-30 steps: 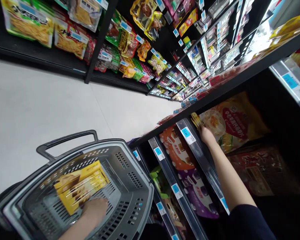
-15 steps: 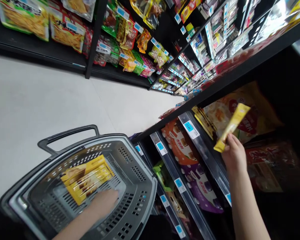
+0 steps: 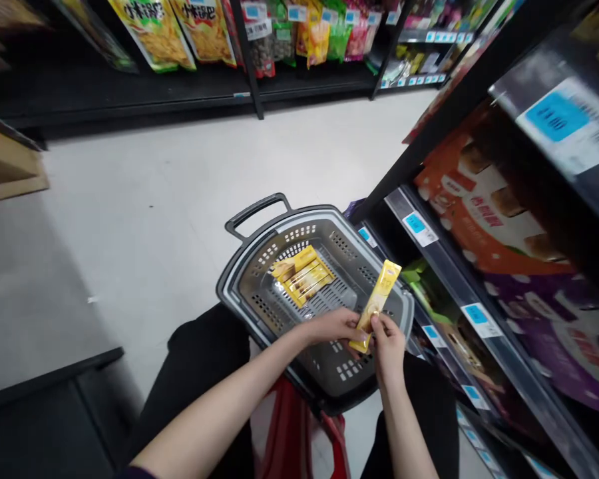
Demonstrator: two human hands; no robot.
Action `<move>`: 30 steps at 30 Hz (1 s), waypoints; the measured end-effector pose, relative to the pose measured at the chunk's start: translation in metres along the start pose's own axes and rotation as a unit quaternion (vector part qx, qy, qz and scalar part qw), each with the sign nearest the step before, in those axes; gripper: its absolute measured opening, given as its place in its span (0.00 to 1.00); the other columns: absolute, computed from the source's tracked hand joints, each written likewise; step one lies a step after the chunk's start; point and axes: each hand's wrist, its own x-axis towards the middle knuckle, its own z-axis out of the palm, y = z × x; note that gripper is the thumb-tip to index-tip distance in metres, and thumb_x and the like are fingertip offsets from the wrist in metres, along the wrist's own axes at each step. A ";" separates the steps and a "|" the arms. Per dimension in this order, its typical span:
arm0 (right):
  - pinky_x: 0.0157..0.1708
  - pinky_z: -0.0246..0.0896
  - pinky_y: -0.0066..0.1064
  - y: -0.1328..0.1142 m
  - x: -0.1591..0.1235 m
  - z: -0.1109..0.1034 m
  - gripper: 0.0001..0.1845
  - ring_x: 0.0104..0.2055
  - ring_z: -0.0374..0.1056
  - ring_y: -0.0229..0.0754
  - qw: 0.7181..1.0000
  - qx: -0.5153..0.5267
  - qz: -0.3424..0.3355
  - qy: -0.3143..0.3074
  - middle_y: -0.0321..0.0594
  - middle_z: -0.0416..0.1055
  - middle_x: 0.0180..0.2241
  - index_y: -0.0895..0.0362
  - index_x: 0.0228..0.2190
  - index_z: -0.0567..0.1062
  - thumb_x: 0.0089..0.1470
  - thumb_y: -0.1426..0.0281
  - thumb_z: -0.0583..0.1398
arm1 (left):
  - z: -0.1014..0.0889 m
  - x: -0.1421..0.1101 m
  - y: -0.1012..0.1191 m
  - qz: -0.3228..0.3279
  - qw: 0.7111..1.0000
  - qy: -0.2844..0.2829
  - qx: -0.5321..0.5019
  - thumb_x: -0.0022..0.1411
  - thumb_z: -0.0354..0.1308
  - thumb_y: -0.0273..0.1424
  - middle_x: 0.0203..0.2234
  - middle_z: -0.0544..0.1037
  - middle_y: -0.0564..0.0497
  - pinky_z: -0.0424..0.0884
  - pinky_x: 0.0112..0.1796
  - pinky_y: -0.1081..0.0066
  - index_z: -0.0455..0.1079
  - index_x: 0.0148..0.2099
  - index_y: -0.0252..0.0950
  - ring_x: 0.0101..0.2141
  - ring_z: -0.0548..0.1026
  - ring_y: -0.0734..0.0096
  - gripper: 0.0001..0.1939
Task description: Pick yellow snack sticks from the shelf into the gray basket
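Note:
A slim yellow snack packet [image 3: 378, 303] is held upright over the grey shopping basket [image 3: 259, 259]. My right hand [image 3: 389, 346] pinches its lower end, and my left hand [image 3: 335, 324] grips the same end from the left. Both hands hover above the basket's near rim. Several matching yellow packets [image 3: 302, 274] lie flat on the basket floor, just beyond my hands.
The basket stands on a pale floor [image 3: 144, 199] in a shop aisle. Dark shelves [image 3: 479, 266] with blue price tags and large snack bags rise close on the right. More shelves of bagged snacks [image 3: 180, 33] line the far side. A red object [image 3: 292, 439] lies between my knees.
My right hand pulled the yellow packet off the right shelf and carried it down over the basket. My left hand lifted off the basket floor to grip it. The view swung down.

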 end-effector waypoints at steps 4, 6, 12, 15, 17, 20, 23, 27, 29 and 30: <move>0.31 0.63 0.30 0.008 0.017 0.000 0.19 0.30 0.69 0.40 0.989 0.065 0.058 -0.116 0.37 0.75 0.28 0.57 0.29 0.75 0.30 0.68 0.69 | -0.005 0.009 -0.010 -0.029 0.997 0.062 0.045 0.43 0.63 0.43 0.26 0.76 0.50 0.69 0.29 0.70 0.70 0.31 0.29 0.26 0.72 0.71 0.20; 0.31 0.63 0.29 0.002 0.023 -0.001 0.19 0.29 0.69 0.39 0.984 0.054 0.077 -0.149 0.36 0.75 0.26 0.57 0.27 0.76 0.26 0.71 0.70 | -0.006 0.009 -0.009 -0.026 0.990 0.080 0.110 0.48 0.60 0.39 0.27 0.76 0.49 0.68 0.30 0.71 0.71 0.33 0.29 0.26 0.72 0.72 0.16; 0.28 0.64 0.31 -0.003 0.031 -0.005 0.14 0.24 0.68 0.40 0.982 0.027 0.097 -0.157 0.37 0.75 0.23 0.59 0.21 0.76 0.26 0.69 0.70 | -0.010 0.006 -0.006 -0.016 0.948 0.072 0.310 0.54 0.54 0.33 0.23 0.74 0.52 0.65 0.28 0.76 0.70 0.29 0.31 0.25 0.71 0.74 0.10; 0.28 0.65 0.31 0.001 0.032 -0.010 0.13 0.25 0.69 0.40 0.986 0.055 0.081 -0.134 0.38 0.75 0.24 0.58 0.24 0.76 0.30 0.67 0.69 | -0.010 0.004 -0.004 -0.027 0.937 0.047 0.345 0.53 0.55 0.34 0.22 0.74 0.53 0.63 0.27 0.78 0.71 0.30 0.31 0.25 0.69 0.75 0.10; 0.27 0.65 0.31 0.001 0.033 -0.013 0.13 0.26 0.69 0.40 0.988 0.090 0.077 -0.103 0.38 0.75 0.25 0.58 0.25 0.76 0.33 0.66 0.68 | -0.009 0.003 -0.002 -0.039 0.931 0.030 0.362 0.53 0.55 0.34 0.22 0.74 0.53 0.62 0.26 0.78 0.71 0.31 0.31 0.25 0.68 0.75 0.10; 0.24 0.63 0.30 0.001 0.037 -0.017 0.14 0.23 0.66 0.37 0.988 0.139 0.067 -0.029 0.37 0.73 0.24 0.58 0.26 0.75 0.34 0.63 0.68 | -0.007 0.003 -0.003 -0.055 0.920 0.008 0.387 0.52 0.56 0.33 0.19 0.71 0.55 0.59 0.24 0.78 0.71 0.30 0.32 0.22 0.65 0.77 0.09; 0.21 0.60 0.26 0.001 0.042 -0.021 0.14 0.21 0.62 0.34 0.985 0.161 0.041 0.036 0.35 0.69 0.21 0.59 0.22 0.74 0.34 0.63 0.68 | -0.006 0.002 -0.004 -0.064 0.913 -0.001 0.403 0.52 0.56 0.34 0.17 0.68 0.57 0.57 0.22 0.78 0.71 0.29 0.32 0.21 0.63 0.78 0.09; 0.21 0.60 0.24 0.003 0.046 -0.023 0.13 0.22 0.62 0.32 0.979 0.183 0.013 0.089 0.34 0.68 0.21 0.59 0.22 0.74 0.34 0.64 0.68 | -0.006 0.002 -0.003 -0.067 0.909 -0.005 0.411 0.52 0.56 0.34 0.16 0.67 0.57 0.56 0.22 0.78 0.71 0.28 0.32 0.21 0.62 0.78 0.09; 0.23 0.62 0.26 0.003 0.045 -0.023 0.13 0.23 0.65 0.34 0.978 0.189 0.013 0.091 0.35 0.69 0.23 0.59 0.23 0.74 0.36 0.63 0.67 | -0.007 0.003 -0.002 -0.068 0.914 -0.009 0.401 0.52 0.56 0.35 0.17 0.68 0.57 0.56 0.22 0.78 0.71 0.28 0.32 0.22 0.63 0.77 0.10; 0.25 0.64 0.27 0.003 0.045 -0.023 0.13 0.24 0.66 0.35 0.978 0.191 0.014 0.088 0.36 0.70 0.24 0.58 0.23 0.74 0.37 0.63 0.67 | -0.007 0.003 -0.002 -0.069 0.916 -0.009 0.394 0.52 0.56 0.35 0.18 0.69 0.56 0.56 0.23 0.78 0.71 0.29 0.31 0.22 0.63 0.77 0.10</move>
